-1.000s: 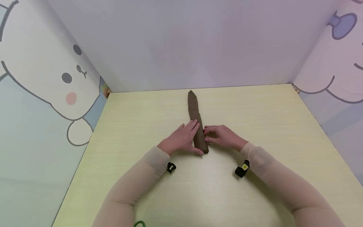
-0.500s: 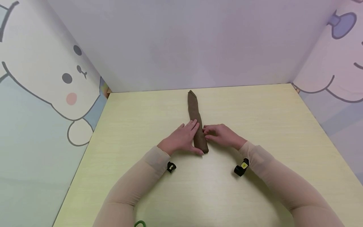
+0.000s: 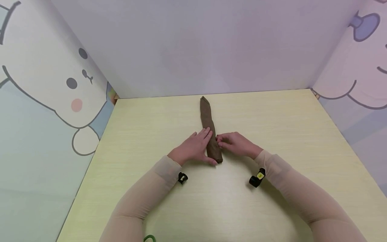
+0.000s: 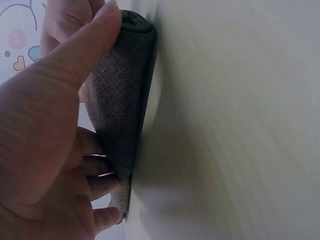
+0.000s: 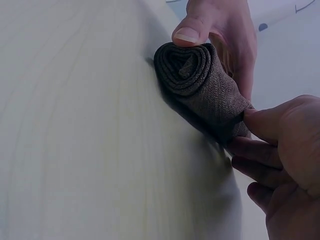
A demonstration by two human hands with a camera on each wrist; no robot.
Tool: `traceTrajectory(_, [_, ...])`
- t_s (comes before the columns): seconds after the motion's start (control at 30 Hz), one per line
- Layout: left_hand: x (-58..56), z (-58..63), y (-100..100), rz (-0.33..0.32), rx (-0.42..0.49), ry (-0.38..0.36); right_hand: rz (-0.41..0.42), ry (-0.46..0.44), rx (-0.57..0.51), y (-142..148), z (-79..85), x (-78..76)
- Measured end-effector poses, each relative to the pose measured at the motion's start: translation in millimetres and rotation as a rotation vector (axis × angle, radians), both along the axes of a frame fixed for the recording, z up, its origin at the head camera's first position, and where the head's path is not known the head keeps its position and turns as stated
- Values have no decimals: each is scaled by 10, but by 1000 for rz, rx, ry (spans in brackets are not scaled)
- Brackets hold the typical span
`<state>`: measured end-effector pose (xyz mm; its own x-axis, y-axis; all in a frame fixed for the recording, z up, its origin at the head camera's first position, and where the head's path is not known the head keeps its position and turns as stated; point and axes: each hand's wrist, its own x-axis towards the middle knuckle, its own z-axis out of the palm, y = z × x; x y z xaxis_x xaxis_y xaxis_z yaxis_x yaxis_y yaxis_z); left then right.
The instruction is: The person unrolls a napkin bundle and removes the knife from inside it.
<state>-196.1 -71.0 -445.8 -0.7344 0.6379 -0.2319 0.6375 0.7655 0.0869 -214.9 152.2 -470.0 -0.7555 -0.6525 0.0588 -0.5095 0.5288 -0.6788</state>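
Your roll lies lengthwise on the desk, a little left of the middle between its side edges, with the pointed tip just short of the far edge and the near end reaching back toward the middle. Your left hand is spread wide across it, fingers on top and thumb at the near end; your right hand is narrowed to a pinch on its right flank, thumb above and fingers below. The step in hand looks like snugging or tidying the roll, so judge your pressure by its spiral end, where the layers look fairly close but leave a small hollow at the core. Let the left hand press lightly, enough to stop the roll turning without flattening it. With the right, draw only the cloth you have pinched, evenly and along the length; tugging at one spot could skew the layers or pull a loose flap out. Watch the small step in the right-hand outline beyond your fingers, and the folded corner at the tip: both probably want smoothing, and neither is under a hand. Work from the near end toward the far edge, so that any slack runs out ahead of you.
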Motion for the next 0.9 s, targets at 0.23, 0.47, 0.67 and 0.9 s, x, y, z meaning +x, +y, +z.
traceTrajectory(0.23, [0, 14, 2, 4, -5, -9, -60, -11, 0, 55, 16, -12])
traceTrajectory(0.47, [-2, 15, 4, 5, -2, -15, -79, -39, 12, 96, 25, -10])
traceTrajectory(0.67, [13, 21, 19, 14, -1, -12, -55, -84, 3, 99, -2, -6])
traceTrajectory(0.9, [10, -25, 93, 49, 72, 14, -34, -78, -9, 87, -20, -9])
